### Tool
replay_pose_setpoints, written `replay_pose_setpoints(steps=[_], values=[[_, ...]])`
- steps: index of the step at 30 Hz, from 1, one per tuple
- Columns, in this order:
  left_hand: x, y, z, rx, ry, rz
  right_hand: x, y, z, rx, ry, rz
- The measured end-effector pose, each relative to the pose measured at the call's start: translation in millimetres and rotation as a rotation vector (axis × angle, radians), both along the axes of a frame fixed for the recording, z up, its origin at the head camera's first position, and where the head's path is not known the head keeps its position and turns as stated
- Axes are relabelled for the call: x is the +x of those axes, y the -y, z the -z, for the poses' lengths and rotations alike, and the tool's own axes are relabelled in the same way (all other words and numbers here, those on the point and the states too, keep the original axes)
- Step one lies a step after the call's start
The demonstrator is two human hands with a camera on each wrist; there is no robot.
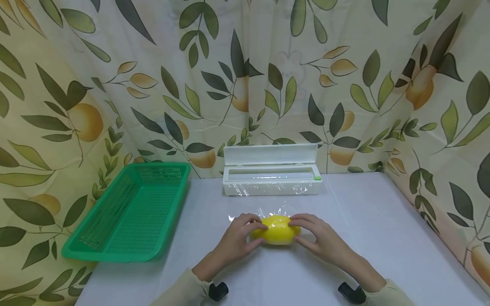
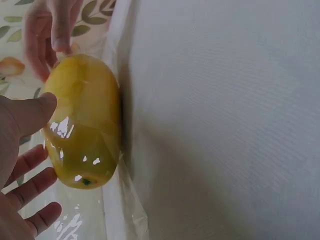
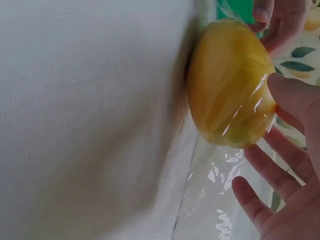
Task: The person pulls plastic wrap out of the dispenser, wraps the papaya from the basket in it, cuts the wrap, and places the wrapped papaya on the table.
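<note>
A smooth, oval yellow fruit [image 1: 278, 233], its exact kind unclear, lies on the white tabletop with clear plastic wrap stretched over it. My left hand [image 1: 240, 236] holds its left end, thumb on the near side and fingers on the far side. At the opposite end my right hand [image 1: 323, 239] grips it the same way. In the left wrist view, a small dark green spot marks one end of the fruit [image 2: 85, 125]. Loose, shiny plastic wrap [image 3: 220, 175] spreads out beyond the fruit in the right wrist view.
Behind the fruit stands a white wrap dispenser [image 1: 272, 188] with its lid raised and a small green piece at its right end. A green plastic basket [image 1: 168, 242] sits at the left. Leaf-patterned curtains [image 1: 153, 123] enclose the back and sides of the table [image 1: 367, 221].
</note>
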State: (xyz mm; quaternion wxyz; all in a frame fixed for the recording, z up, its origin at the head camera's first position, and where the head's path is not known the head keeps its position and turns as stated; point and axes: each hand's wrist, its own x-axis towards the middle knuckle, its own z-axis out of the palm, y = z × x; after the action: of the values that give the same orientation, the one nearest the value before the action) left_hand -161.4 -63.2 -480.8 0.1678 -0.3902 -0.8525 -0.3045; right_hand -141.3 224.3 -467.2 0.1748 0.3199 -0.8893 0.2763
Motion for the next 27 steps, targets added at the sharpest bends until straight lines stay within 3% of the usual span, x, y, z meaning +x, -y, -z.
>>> replay_pose_setpoints(steps=[6, 11, 17, 22, 27], values=[[-6.0, -5, -0.6, -0.084, -0.022, -0.083, -11.4, -1, 2.3, -0.009, 0.033, -0.020], [-17.8, -11, -3.1, -0.175, -0.008, -0.164, -26.6, 3, -0.9, 0.023, 0.132, 0.001], [-36.0, -17, -10.2, -0.294, 0.037, -0.185, -44.0, 7, -5.7, 0.071, 0.285, 0.047], [-53.1, -17, -9.3, -0.316, 0.163, -0.182, -58.8, 6, -9.7, 0.065, 0.390, 0.020], [-67.6, -13, -7.3, -0.219, 0.306, -0.146, -70.6, 3, -13.7, 0.062, 0.439, -0.012]])
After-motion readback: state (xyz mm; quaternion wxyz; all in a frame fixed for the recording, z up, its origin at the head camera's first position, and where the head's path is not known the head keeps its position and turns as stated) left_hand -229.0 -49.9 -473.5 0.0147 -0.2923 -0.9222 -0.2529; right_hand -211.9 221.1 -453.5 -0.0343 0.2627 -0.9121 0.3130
